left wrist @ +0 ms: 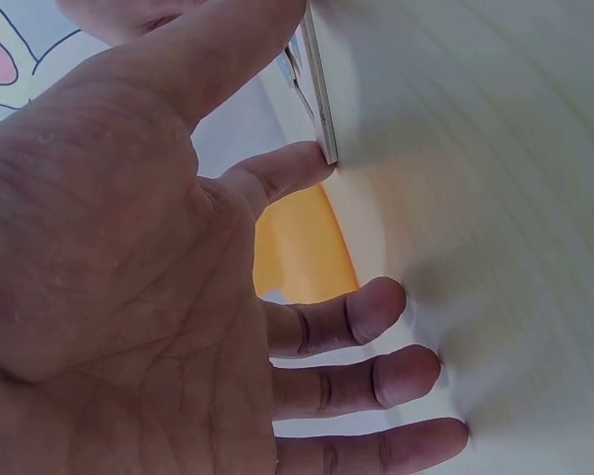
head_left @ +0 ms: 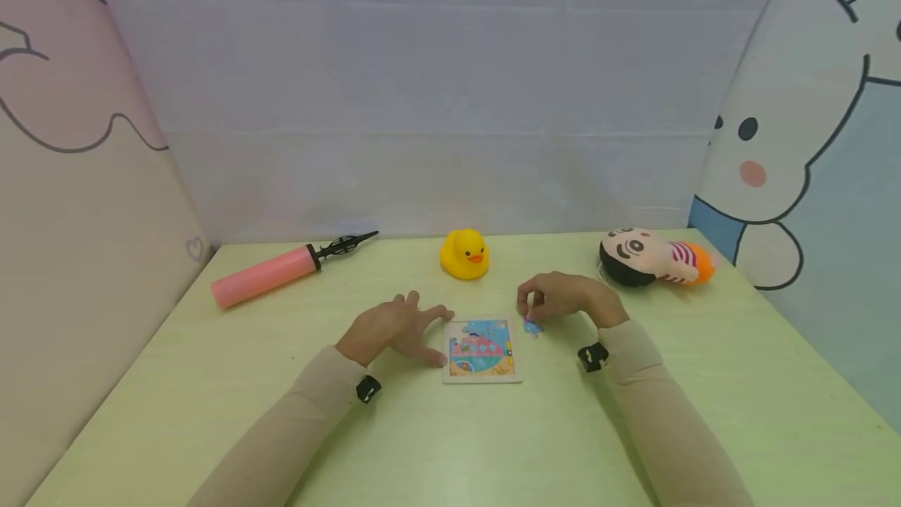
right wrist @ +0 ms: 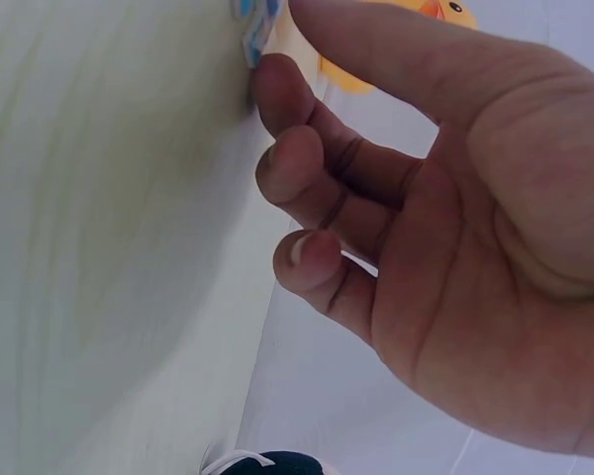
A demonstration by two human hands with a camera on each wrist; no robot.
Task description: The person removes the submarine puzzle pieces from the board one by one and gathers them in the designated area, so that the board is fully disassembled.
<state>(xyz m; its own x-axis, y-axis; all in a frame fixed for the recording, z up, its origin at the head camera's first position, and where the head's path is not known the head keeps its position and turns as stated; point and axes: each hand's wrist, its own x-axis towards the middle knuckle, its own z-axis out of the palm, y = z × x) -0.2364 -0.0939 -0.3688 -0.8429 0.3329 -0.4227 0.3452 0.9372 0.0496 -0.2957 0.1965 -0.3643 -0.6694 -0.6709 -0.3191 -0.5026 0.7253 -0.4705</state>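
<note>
Pinching a small blue, flat jigsaw piece (head_left: 533,327) at its edge, the right hand (head_left: 563,297) holds it on the pale green table (head_left: 211,413), just right of the square wooden puzzle tray (head_left: 482,351). It looks light, stiff and thin, probably best lifted by its rim. The left hand (head_left: 391,329), fingers spread, steadies the tray's left edge.

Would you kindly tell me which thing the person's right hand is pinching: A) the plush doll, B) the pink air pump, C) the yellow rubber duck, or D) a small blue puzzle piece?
D: the right hand pinches a small blue puzzle piece just right of the puzzle board.
</note>
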